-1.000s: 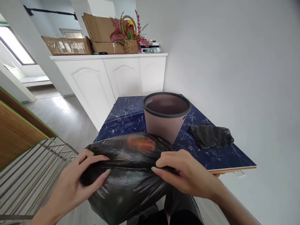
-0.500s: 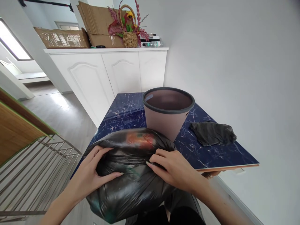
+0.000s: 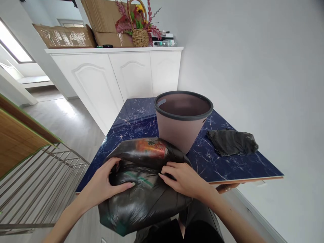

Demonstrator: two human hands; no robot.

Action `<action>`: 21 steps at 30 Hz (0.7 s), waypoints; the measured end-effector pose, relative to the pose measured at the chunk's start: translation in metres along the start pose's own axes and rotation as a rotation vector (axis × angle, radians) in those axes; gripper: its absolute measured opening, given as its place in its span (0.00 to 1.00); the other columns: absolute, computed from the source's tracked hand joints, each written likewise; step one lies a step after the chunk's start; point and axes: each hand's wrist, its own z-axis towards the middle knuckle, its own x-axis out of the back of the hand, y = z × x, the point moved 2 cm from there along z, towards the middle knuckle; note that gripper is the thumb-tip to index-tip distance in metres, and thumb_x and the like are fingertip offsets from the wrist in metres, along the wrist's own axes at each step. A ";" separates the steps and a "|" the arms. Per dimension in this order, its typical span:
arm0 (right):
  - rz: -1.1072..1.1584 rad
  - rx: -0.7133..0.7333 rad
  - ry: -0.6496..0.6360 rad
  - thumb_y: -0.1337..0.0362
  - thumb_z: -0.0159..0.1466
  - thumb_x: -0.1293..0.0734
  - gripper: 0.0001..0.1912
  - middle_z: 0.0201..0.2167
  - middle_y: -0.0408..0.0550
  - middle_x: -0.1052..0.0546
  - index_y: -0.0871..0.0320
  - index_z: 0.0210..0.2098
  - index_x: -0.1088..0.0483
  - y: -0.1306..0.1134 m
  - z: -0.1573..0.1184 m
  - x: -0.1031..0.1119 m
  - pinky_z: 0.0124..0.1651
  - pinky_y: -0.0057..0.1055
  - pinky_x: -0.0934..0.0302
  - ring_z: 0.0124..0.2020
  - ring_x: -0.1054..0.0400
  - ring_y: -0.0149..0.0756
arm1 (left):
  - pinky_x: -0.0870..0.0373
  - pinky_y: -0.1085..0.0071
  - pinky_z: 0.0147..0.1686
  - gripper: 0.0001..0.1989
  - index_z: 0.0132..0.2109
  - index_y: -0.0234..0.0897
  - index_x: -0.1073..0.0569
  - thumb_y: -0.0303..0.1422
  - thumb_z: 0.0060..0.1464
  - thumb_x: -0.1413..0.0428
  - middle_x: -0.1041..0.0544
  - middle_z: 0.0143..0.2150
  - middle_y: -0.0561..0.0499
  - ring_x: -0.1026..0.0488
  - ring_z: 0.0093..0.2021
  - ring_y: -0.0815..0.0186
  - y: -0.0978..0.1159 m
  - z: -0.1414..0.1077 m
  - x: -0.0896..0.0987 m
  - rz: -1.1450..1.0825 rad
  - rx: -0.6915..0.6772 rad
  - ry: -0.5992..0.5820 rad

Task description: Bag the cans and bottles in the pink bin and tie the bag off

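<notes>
A full black garbage bag [image 3: 146, 209] sits at the near edge of the blue marbled table, bulging over it. Through its thin plastic, red and orange packaging and some green show. My left hand [image 3: 103, 182] grips the bag's left side, thumb on the front and some fingertips hidden in the folds. At the bag's upper right, my right hand [image 3: 179, 177] pinches the gathered plastic between thumb and fingers. Right behind the bag stands a mauve trash bin [image 3: 174, 131] with a dark grey rim, its visible inside bare of any liner.
A flattened black plastic bag [image 3: 233, 143] lies on the right of the table [image 3: 134, 114]. Beyond are a white cabinet [image 3: 136, 72], cardboard boxes [image 3: 65, 36] and a flower basket [image 3: 140, 37]. A metal-railed rack [image 3: 50, 182] stands at left; a wall bounds the right.
The view has tilted down slightly. The garbage bag has shifted a little, and the red packaging shows more sharply through it. Both hands keep their hold.
</notes>
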 end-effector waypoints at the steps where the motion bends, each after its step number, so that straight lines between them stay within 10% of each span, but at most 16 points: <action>1: 0.032 0.003 0.000 0.61 0.79 0.37 0.12 0.35 0.44 0.24 0.55 0.39 0.26 0.002 0.001 -0.002 0.36 0.30 0.46 0.34 0.28 0.34 | 0.21 0.59 0.47 0.38 0.61 0.40 0.29 0.56 0.52 0.32 0.20 0.52 0.45 0.20 0.49 0.51 -0.002 0.000 0.000 -0.010 0.014 0.003; 21: 0.149 0.086 0.013 0.64 0.75 0.34 0.11 0.32 0.43 0.27 0.55 0.34 0.28 0.021 0.008 -0.016 0.37 0.29 0.45 0.34 0.31 0.33 | 0.23 0.64 0.47 0.37 0.64 0.43 0.33 0.53 0.53 0.33 0.24 0.45 0.50 0.22 0.46 0.57 -0.001 0.008 -0.001 -0.065 0.046 -0.114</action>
